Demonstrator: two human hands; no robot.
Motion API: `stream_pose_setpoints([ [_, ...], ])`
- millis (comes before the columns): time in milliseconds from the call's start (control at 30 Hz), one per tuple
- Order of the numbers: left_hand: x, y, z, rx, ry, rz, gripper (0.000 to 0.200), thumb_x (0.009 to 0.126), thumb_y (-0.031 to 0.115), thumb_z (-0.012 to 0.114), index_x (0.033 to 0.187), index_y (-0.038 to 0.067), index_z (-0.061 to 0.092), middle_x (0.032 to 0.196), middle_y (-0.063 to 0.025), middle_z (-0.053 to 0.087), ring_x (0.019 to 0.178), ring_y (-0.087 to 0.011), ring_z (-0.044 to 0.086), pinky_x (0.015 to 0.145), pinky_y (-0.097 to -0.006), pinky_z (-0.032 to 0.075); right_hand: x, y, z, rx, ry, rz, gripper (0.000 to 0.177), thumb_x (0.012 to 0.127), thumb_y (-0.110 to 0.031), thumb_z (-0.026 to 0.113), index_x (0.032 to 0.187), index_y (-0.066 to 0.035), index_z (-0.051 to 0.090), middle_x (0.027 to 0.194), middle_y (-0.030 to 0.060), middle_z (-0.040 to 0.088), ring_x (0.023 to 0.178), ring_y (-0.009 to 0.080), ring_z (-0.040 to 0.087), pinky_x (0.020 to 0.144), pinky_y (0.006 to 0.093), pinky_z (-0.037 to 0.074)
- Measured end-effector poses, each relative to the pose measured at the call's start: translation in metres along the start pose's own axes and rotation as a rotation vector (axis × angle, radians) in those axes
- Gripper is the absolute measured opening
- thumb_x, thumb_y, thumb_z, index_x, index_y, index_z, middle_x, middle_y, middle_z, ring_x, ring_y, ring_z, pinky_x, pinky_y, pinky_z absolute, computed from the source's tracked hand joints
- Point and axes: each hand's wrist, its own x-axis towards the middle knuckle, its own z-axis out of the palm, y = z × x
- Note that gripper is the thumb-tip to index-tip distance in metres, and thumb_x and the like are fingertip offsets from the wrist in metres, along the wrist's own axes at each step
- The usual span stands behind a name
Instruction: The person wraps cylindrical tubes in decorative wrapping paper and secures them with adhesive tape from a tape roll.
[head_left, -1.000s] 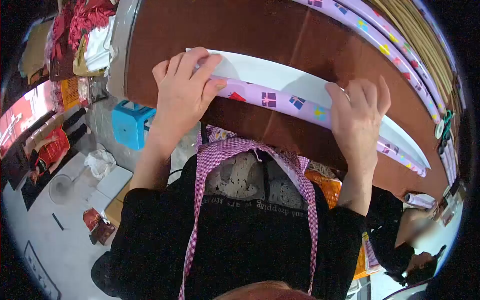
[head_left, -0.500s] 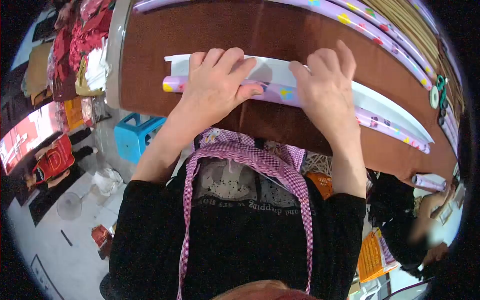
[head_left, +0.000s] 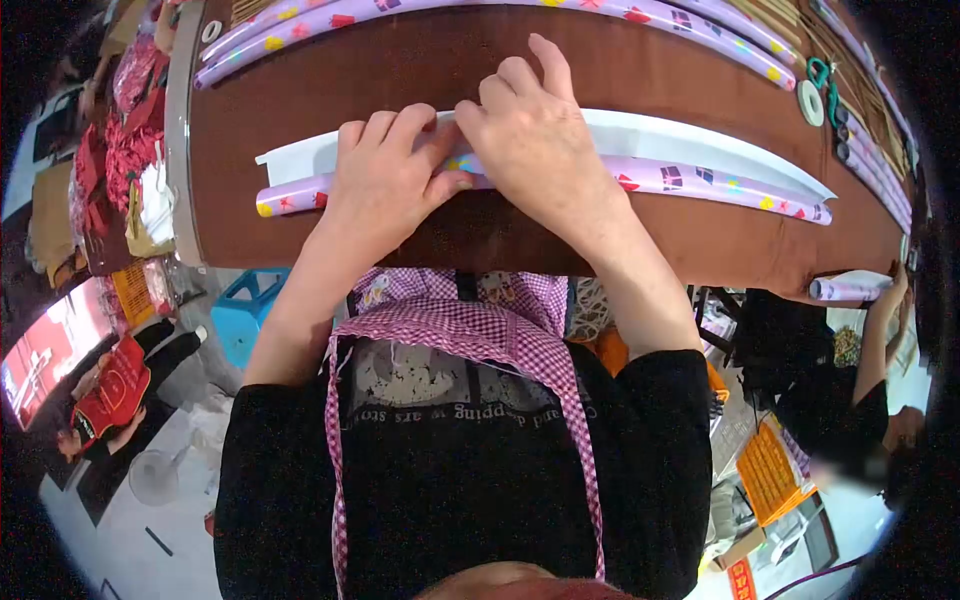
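A roll of wrapping paper (head_left: 690,178), light purple with bright printed figures, lies lengthwise in front of me. Its white inner side (head_left: 700,136) shows as a loose strip along the far edge. My left hand (head_left: 385,170) is closed around the left part of the roll, fingers curled over the white strip and thumb on the purple side. Close beside it, my right hand (head_left: 530,140) grips the paper near the middle with bent fingers, the little finger raised. Its fingertips are partly hidden.
Finished-looking purple rolls (head_left: 400,12) lie along the back of the brown table (head_left: 700,245). Tape (head_left: 810,102) and green-handled scissors (head_left: 818,72) lie at right. A blue stool (head_left: 245,320) stands at left. Another person's arm (head_left: 880,330) handles a roll (head_left: 850,286) at far right.
My right hand has moved left along the roll, close to my left hand. The view has shifted, showing more of the table's right side. Both hands stay on the paper.
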Motion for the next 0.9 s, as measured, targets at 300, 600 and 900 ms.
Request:
stream_pose_setpoints([
  [300,-0.002,-0.001,0.004,0.022,0.067,0.015,0.042,0.079,0.042,0.071,0.113,0.016,0.066,0.105,-0.0012,0.056,0.095,-0.0211,0.055,0.08,-0.0381,0.039,-0.004,0.01,-0.008,0.119,-0.058,0.023,0.022,0.08,-0.015,0.066,0.1,-0.012,0.071,0.081,0.007,0.063,0.093,0.0264,0.061,0.11,0.0531,0.035],
  [600,-0.001,0.0,0.005,-0.02,0.104,0.022,0.038,0.078,0.039,0.073,0.108,0.018,0.066,0.098,0.0,0.056,0.092,-0.0206,0.056,0.077,-0.039,0.038,-0.022,0.044,-0.032,0.327,-0.068,0.1,0.027,0.086,-0.007,0.065,0.112,-0.012,0.068,0.084,0.0068,0.064,0.093,0.0257,0.061,0.11,0.0498,0.032],
  [900,-0.002,-0.002,0.007,0.0,0.028,0.024,0.046,0.08,0.041,0.072,0.119,0.017,0.066,0.108,-0.0026,0.057,0.096,-0.0225,0.056,0.081,-0.0397,0.039,-0.075,0.097,-0.066,0.361,-0.145,0.299,0.017,0.084,-0.004,0.066,0.099,-0.011,0.071,0.082,0.0005,0.067,0.086,0.0207,0.061,0.101,0.0403,0.036],
])
